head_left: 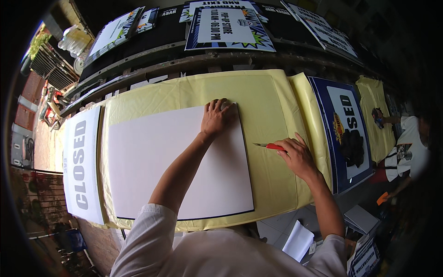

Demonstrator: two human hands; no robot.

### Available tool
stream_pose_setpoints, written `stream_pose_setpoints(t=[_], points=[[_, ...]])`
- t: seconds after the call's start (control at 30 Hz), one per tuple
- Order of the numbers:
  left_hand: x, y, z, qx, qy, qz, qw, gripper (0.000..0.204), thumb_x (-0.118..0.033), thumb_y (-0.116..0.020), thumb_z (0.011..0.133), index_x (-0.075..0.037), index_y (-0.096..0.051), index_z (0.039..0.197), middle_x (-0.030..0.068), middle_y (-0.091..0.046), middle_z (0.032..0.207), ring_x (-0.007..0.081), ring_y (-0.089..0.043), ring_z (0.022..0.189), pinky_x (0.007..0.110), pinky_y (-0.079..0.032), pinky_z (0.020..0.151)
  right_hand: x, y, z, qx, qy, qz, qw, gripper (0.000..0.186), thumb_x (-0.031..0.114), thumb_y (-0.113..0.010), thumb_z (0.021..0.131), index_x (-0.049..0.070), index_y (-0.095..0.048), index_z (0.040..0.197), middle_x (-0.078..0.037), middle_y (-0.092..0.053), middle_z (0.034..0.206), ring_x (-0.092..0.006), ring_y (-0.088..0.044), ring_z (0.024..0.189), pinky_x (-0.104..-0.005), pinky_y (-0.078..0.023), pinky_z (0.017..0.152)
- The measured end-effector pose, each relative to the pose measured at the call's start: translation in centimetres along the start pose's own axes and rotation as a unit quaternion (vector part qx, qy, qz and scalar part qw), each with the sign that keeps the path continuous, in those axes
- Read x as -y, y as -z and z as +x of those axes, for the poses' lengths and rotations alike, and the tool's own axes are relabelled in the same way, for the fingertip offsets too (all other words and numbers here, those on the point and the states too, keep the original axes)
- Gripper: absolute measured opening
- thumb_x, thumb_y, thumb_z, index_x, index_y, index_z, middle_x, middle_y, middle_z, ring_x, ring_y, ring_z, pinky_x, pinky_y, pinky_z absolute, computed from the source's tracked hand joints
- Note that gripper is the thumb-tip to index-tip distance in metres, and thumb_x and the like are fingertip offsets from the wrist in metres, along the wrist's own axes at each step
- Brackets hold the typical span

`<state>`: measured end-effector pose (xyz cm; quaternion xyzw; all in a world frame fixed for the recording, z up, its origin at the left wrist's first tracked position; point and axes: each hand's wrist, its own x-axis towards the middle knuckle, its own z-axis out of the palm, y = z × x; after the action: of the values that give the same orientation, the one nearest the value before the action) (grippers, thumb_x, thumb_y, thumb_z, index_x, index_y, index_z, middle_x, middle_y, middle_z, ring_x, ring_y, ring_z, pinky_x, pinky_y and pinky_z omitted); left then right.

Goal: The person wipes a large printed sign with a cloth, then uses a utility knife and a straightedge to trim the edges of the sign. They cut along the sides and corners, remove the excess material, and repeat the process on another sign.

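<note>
A large white board [161, 161] with a dark edge along its right and near sides lies on a yellow plastic-wrapped surface [267, 184]. My left hand [217, 117] presses on the board by its far right corner, fingers apart and bent at the far edge. Off the board's right side, my right hand [297, 154] grips a red-handled craft knife [272, 146] just above the yellow sheet. Its blade points left toward the board and does not touch it.
Printed signs flank the board: a white one [85, 166] at left, a dark blue one [327, 134] with a black lump [353, 147] at right. More signs [230, 27] lie beyond a dark metal rail [184, 67]. Another person [408, 147] is at far right.
</note>
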<state>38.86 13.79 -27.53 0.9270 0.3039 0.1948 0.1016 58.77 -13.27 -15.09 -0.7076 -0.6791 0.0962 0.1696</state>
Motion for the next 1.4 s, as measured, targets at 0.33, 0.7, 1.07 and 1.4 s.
stream_pose_setpoints(t=[0.33, 0.7, 1.07, 1.4], points=[[0.3, 0.9, -0.5, -0.016, 0.002, -0.017, 1.000, 0.052, -0.032, -0.065, 0.094, -0.020, -0.061, 0.144, 0.0110, -0.052, 0.147, 0.0331, -0.045, 0.136, 0.049, -0.032, 0.117, -4.2, 0.0, 17.3, 0.155, 0.303, -0.123, 0.932, 0.021, 0.032, -0.077, 0.088, 0.014, -0.070, 0.097, -0.001, -0.061, 0.085, -0.0196, -0.064, 0.094, -0.0574, -0.032, 0.122], [-0.6, 1.6, 0.0, -0.018, 0.020, -0.022, 0.999, 0.048, -0.035, -0.067, 0.094, -0.022, -0.064, 0.140, 0.0102, -0.055, 0.143, 0.0330, -0.047, 0.134, 0.048, -0.036, 0.114, -5.9, -3.1, 25.1, 0.205, 0.405, -0.069, 0.888, 0.047, 0.061, -0.070, 0.089, 0.014, -0.076, 0.086, -0.006, -0.062, 0.082, -0.0232, -0.063, 0.095, -0.0573, -0.033, 0.115], [-0.7, 1.6, 0.1, -0.011, 0.027, -0.029, 0.999, 0.043, -0.026, -0.076, 0.084, -0.023, -0.070, 0.126, 0.0073, -0.053, 0.146, 0.0327, -0.046, 0.136, 0.050, -0.039, 0.112, -5.7, -4.7, 27.6, 0.204, 0.433, -0.085, 0.874, 0.049, 0.062, -0.073, 0.084, 0.013, -0.077, 0.088, -0.004, -0.062, 0.083, -0.0200, -0.062, 0.096, -0.0494, -0.033, 0.113], [-0.7, 1.5, 0.1, -0.039, 0.028, -0.048, 0.998, 0.032, -0.025, -0.076, 0.082, -0.021, -0.075, 0.113, 0.0055, -0.055, 0.143, 0.0312, -0.049, 0.134, 0.048, -0.041, 0.108, -5.4, -5.5, 28.2, 0.213, 0.457, -0.120, 0.855, 0.053, 0.066, -0.071, 0.085, 0.014, -0.078, 0.090, -0.007, -0.067, 0.086, -0.0233, -0.065, 0.102, -0.0552, -0.032, 0.114]])
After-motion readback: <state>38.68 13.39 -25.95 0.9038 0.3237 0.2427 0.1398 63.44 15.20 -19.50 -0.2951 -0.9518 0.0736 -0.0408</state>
